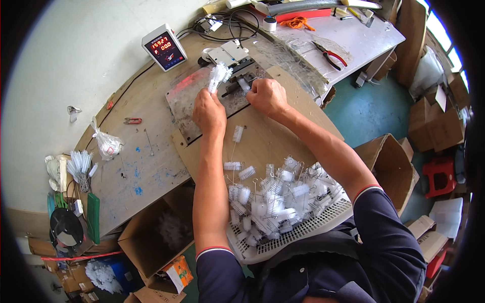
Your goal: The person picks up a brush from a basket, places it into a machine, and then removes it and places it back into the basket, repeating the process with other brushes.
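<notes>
As a person in a dark short-sleeved shirt leans over a wooden workbench (159, 171), the left hand (210, 113) is closed around a bundle of white-bristled brushes (219, 77), held heads up above a metal plate (183, 103). The right hand (268, 97) is curled at a dark metal fixture (233, 87), its knuckles beside a single white brush (244, 84); the fingertips are hidden, so whether they grip it cannot be told. Nearer the body, a white perforated basket (324, 219) is heaped with wire-stemmed brushes (275, 202), and a loose brush (238, 134) lies on the board between the forearms. Beyond the plate stands a digital counter (164, 48) with red lit figures, while red-handled pliers (329, 55) lie on a pale side table (376, 38) at right. An open cardboard box (144, 242) sits below the bench at left.
</notes>
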Demonstrator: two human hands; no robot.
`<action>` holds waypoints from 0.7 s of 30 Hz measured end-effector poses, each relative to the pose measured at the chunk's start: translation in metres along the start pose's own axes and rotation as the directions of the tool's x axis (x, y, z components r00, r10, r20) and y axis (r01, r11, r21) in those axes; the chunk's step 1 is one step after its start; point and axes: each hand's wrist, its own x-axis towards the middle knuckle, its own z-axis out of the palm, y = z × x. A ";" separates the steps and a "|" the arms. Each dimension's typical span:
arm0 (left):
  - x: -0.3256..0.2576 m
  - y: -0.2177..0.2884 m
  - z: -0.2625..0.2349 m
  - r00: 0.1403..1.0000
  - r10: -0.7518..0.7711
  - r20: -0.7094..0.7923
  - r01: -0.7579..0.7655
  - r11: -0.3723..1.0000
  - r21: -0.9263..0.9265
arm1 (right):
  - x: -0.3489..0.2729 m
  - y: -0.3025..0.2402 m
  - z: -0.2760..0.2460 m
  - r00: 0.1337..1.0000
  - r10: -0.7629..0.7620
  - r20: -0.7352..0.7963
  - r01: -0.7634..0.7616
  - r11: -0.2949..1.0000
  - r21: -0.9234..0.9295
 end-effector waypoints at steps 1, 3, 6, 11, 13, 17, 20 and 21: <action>0.000 0.002 0.000 1.000 0.023 -0.013 -0.023 1.000 -0.003 | 0.000 0.001 0.000 1.000 0.018 0.014 -0.018 1.000 0.006; -0.001 0.006 -0.001 0.998 0.056 -0.017 -0.057 0.998 -0.026 | 0.000 0.001 0.001 0.999 0.034 0.003 -0.034 0.999 0.014; -0.001 0.010 0.002 0.993 0.120 -0.021 -0.121 0.990 -0.065 | 0.001 0.005 0.001 0.999 0.042 -0.017 -0.042 0.998 0.039; 0.000 0.004 0.009 0.989 0.140 0.054 -0.133 0.984 -0.116 | -0.013 0.007 -0.008 0.991 -0.115 0.065 0.105 0.985 0.135; 0.003 -0.001 0.014 0.983 0.181 0.027 -0.174 0.971 -0.166 | -0.030 0.001 -0.021 0.856 -0.465 0.225 0.412 0.877 0.247; 0.005 -0.006 0.017 0.986 0.164 0.010 -0.159 0.966 -0.206 | -0.060 -0.023 -0.035 0.625 -0.642 0.444 0.548 0.766 0.336; 0.006 -0.005 0.015 0.989 0.131 0.074 -0.108 0.961 -0.256 | -0.065 -0.019 -0.015 0.591 -0.676 0.440 0.658 0.720 0.222; 0.006 -0.004 0.015 0.988 0.130 0.082 -0.103 0.957 -0.272 | -0.065 -0.019 -0.012 0.602 -0.625 0.497 0.672 0.733 0.109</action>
